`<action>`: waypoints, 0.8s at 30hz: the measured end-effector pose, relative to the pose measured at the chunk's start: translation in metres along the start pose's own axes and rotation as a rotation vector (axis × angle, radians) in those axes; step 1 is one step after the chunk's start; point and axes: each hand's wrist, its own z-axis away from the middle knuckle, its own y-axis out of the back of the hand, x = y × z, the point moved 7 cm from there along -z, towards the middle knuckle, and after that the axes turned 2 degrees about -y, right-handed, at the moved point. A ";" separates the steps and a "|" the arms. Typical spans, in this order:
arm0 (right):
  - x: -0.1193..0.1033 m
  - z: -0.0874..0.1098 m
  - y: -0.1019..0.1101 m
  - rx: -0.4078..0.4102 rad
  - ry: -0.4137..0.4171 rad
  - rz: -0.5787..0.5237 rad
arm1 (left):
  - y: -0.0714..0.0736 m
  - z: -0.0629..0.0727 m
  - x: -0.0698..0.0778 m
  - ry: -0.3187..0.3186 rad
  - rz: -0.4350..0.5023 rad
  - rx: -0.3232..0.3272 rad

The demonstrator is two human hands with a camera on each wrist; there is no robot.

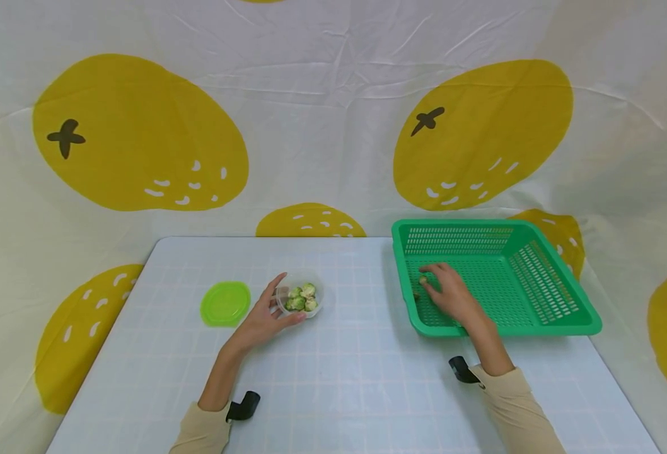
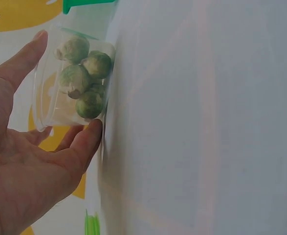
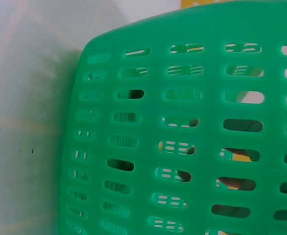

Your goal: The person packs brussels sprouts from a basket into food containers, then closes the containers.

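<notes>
My left hand (image 1: 265, 320) holds a clear round plastic tub (image 1: 282, 309) on the table, thumb on one side and fingers on the other. Several Brussels sprouts (image 2: 76, 81) lie inside the tub, green with pale cut ends. Inside the green basket (image 1: 498, 330), near its left wall, my right hand (image 1: 452, 295) pinches a small Brussels sprout (image 1: 423, 280) between thumb and fingers. Another small roundish thing (image 1: 415, 296), probably a sprout, lies just below it, partly hidden. The right wrist view shows mostly the basket's slotted wall (image 3: 153, 107), which hides most of that hand.
A bright green round lid (image 1: 226, 304) lies flat on the table, left of the tub. The pale checked tabletop (image 1: 333, 391) stretches between tub and basket. Behind the table hangs a white cloth (image 1: 322, 126) with large yellow fruit prints.
</notes>
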 end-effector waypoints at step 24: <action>0.013 0.007 -0.004 -0.168 -0.201 0.042 | 0.001 -0.001 -0.001 -0.004 -0.014 0.005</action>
